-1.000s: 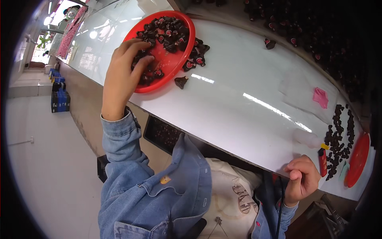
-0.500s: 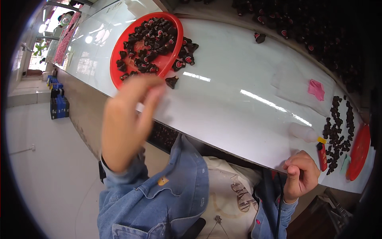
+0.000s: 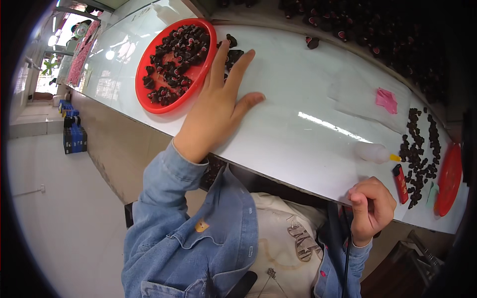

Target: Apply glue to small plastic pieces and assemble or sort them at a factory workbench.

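My left hand (image 3: 213,111) reaches over the table with its fingers spread and nothing visible in it. Its fingertips are among small dark pieces (image 3: 233,57) beside a round red tray (image 3: 212,37), hiding part of the group. Inside the tray lie many dark pieces (image 3: 181,47) with red and pale marks. At the table's front edge on the right, my right hand (image 3: 373,204) is closed with the thumb against the curled fingers; what it holds, if anything, is hidden. Close by lie a translucent squeeze bottle (image 3: 373,153) with a yellow tip and a red lighter-like object (image 3: 400,184).
Several rows of small dark lumps (image 3: 417,154) lie at the right end, next to a red dish (image 3: 448,181). A pink scrap (image 3: 386,101) rests on a clear sheet (image 3: 353,97). Along the back is a large heap of dark pieces (image 3: 367,37), with one stray piece (image 3: 312,42) before it.
My left hand has moved right from the tray's front rim to the pieces beside the tray, and its fingers have spread. My right hand remains closed at the table edge.
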The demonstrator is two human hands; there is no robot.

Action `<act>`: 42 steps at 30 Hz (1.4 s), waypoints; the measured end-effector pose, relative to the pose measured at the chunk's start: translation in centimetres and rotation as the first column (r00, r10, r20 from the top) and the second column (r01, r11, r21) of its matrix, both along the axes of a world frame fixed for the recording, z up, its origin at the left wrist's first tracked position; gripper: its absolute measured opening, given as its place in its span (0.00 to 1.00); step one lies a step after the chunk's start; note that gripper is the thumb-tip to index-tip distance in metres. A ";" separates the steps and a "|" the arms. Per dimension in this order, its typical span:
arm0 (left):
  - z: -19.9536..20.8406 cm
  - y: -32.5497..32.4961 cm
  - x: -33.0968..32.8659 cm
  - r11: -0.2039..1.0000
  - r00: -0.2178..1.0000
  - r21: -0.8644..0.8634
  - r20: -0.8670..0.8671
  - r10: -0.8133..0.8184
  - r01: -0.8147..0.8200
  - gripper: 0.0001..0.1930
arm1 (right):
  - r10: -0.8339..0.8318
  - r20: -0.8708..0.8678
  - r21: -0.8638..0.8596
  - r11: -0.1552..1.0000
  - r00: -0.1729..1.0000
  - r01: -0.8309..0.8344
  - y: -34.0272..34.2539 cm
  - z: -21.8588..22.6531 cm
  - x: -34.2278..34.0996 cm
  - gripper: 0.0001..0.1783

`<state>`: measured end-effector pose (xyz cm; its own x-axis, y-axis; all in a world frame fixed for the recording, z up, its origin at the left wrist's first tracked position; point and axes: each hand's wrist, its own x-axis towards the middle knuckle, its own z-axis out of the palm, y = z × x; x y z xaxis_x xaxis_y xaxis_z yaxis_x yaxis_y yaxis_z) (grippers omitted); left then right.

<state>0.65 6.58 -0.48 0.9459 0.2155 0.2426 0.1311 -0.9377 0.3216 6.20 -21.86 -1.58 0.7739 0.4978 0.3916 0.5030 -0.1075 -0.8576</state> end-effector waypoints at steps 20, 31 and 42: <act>-1.1 1.1 8.3 0.972 0.947 0.029 0.216 -0.236 0.235 0.16 | -0.030 -0.012 -0.043 0.999 0.999 0.029 -0.1 0.5 0.1 0.09; -1.6 0.0 10.0 0.971 0.954 0.141 0.205 -0.220 0.194 0.13 | -0.041 -0.002 -0.069 0.997 0.999 0.041 0.1 0.6 0.0 0.08; -1.3 0.1 9.8 0.996 0.979 -0.015 0.187 -0.080 0.085 0.09 | -0.041 0.017 -0.095 0.995 0.999 0.043 0.7 0.9 0.2 0.08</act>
